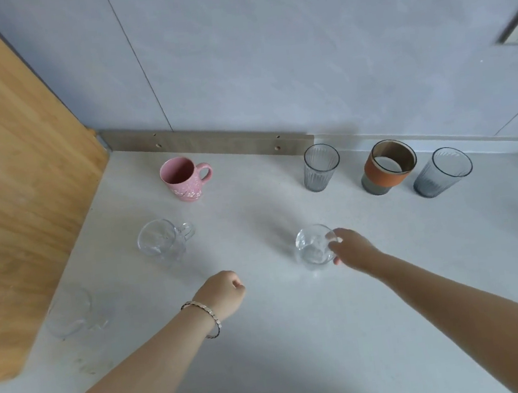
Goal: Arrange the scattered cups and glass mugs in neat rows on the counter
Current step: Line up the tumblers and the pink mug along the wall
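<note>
Fingers [333, 242] of the right hand [353, 248] are pinching the clear glass mug [314, 248] at its three o'clock rim, mid-tabletop [299, 322]; the left hand [224, 293] is hovering curled, empty. Lifting it straight up is looking safer than dragging.

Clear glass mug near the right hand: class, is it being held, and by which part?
The right hand grips the clear glass mug at its right side, fingers at the rim. The fisted left hand holds nothing visible.

clear glass mug [165, 240], glossy pink ceramic mug [184, 181], matt counter [299, 322], wood panel [16, 193].
</note>
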`<state>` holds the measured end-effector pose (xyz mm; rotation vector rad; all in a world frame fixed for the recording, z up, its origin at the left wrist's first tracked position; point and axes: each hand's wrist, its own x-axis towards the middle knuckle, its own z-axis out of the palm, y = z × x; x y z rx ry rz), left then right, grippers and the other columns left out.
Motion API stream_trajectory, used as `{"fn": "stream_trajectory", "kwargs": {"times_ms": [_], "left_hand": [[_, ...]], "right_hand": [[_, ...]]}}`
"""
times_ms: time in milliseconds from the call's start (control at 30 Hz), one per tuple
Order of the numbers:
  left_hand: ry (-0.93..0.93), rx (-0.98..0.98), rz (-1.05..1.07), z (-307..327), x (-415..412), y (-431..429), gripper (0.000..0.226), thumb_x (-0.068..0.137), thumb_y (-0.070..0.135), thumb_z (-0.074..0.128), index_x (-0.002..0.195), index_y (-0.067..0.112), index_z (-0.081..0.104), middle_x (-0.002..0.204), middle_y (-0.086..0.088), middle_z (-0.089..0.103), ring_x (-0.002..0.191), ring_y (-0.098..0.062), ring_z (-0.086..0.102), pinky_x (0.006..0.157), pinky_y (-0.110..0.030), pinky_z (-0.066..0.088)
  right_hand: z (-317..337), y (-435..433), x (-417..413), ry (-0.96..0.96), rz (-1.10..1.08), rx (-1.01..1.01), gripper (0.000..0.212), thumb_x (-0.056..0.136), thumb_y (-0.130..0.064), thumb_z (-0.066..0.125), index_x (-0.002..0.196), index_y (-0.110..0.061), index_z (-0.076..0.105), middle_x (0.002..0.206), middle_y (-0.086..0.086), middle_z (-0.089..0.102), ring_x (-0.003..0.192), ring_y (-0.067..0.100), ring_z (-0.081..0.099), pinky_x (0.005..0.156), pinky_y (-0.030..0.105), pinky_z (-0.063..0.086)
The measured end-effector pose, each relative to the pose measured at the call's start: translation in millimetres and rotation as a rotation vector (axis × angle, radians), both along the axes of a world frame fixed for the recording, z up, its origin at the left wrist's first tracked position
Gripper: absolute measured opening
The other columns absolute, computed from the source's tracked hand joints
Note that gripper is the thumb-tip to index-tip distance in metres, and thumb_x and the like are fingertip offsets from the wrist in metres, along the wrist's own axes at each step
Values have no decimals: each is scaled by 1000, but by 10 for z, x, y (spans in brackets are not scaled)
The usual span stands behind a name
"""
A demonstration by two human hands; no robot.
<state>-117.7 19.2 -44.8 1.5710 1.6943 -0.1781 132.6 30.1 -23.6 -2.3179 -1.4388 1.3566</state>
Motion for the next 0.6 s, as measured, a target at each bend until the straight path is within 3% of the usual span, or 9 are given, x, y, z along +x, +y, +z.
{"fn": "stream_trajectory", "kwargs": {"times_ms": [133,167,267,333,367,433,500,600], "left_hand": [[14,-6,2,-13,-29,103,15,86,16,42,76,18,54,85,2,58,84,-19,55,83,-33,49],[17,-13,2,-17,-42,124,17,86,16,42,73,19,53,83,3,57,84,-18,55,83,-32,49],[24,-20,6,-29,-91,187,20,85,16,41,68,22,49,79,6,55,84,-17,55,83,-32,49],[21,-20,13,-37,-127,218,20,85,16,41,69,23,50,82,6,56,85,-17,55,84,-32,49],[19,-23,18,-37,-146,227,19,86,16,41,70,22,50,84,5,57,85,-17,56,85,-33,49],[17,-32,26,-40,-186,229,20,86,16,40,70,22,51,88,4,57,87,-18,57,86,-33,49],[9,-40,40,-59,-245,219,17,86,15,40,76,19,53,91,3,58,94,-21,61,87,-33,49],[4,-41,58,-90,-359,237,16,87,16,40,82,17,55,94,3,59,101,-22,62,89,-34,49]], "right_hand": [[-11,401,22,44,-280,58,30,92,-5,41,119,-4,54,79,11,59,82,25,51,60,29,36],[-8,466,9,47,-314,49,27,92,-5,41,114,-5,55,81,12,59,79,25,50,60,29,36],[-61,556,-5,54,-369,25,16,94,-7,37,94,-6,53,61,5,56,60,21,47,51,27,32],[-109,557,-12,44,-368,40,21,95,-13,37,85,-3,53,59,3,56,61,22,47,53,27,32],[-104,550,-27,34,-348,39,26,95,-18,38,89,0,56,65,5,61,63,23,49,57,28,35],[-95,520,-77,-44,-307,38,40,96,-29,38,115,2,55,100,16,67,84,30,56,73,32,40],[-38,468,-171,-193,-281,65,54,95,-34,41,139,-3,35,134,22,46,121,37,42,95,39,37],[144,437,-461,-246,-82,286,58,93,-29,48,144,-10,28,145,18,28,135,36,23,111,46,27]]}}
